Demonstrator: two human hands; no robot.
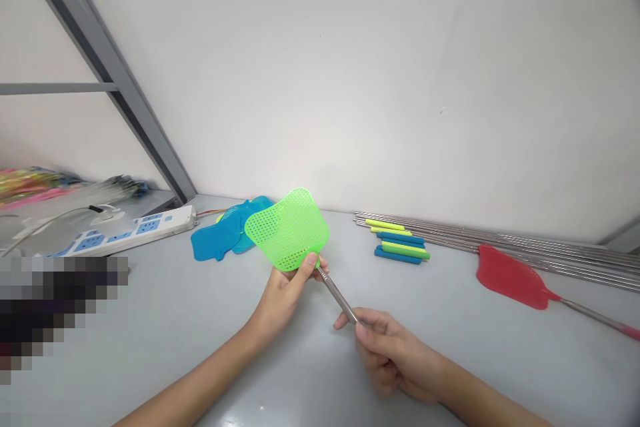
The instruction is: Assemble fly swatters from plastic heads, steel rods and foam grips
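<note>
A bright green fly swatter head (290, 227), full of small holes, is held up over the table. My left hand (295, 280) pinches its lower neck, thumb on top. A metal rod (339, 295) meets that neck and slants down to the right. My right hand (395, 353) grips the rod lower down, with fingers and thumb closed round it; the rod's far end is hidden in the palm. Blue swatter heads (217, 238) lie behind and left of the green one, partly overlapping.
Yellow, green and blue sleeves (403, 248) lie right of centre. Long metal rods (500, 243) run along the wall. A red fly swatter (513, 277) rests at right. At left are a power strip (145, 230), a grey metal frame (100, 60) and bagged coloured items (45, 183).
</note>
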